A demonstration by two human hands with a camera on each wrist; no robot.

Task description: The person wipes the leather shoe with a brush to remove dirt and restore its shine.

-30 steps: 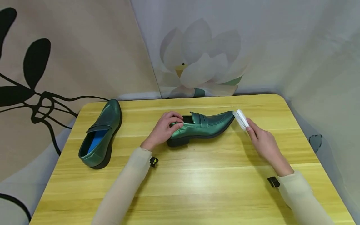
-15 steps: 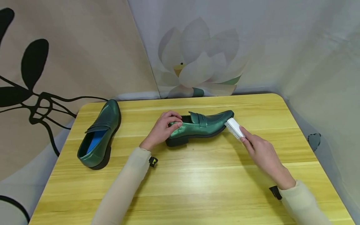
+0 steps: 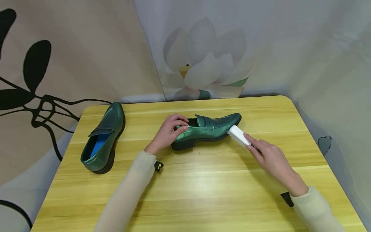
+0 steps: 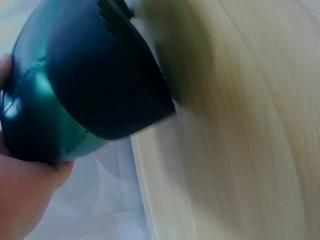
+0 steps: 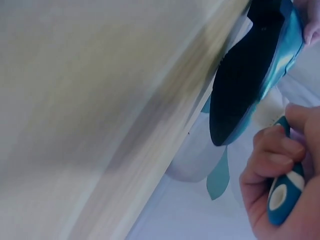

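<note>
My left hand grips a green loafer at its heel, thumb on the outside by the opening. The toe points right, and its black sole shows in the right wrist view. In the left wrist view the dark heel block hangs close over the wood. A white-backed brush is in my right hand, its bristle end right at the loafer's side near the toe. The fingers wrap round the brush's blue-and-white handle. The bristles are mostly turned away.
A second green loafer with a blue insole stands at the left of the wooden table, toe toward the back edge. Behind the table hangs a pale cloth printed with a flower.
My right hand has brought the brush from the toe tip down and left along the loafer's near side. The left hand and the loafer have hardly moved.
</note>
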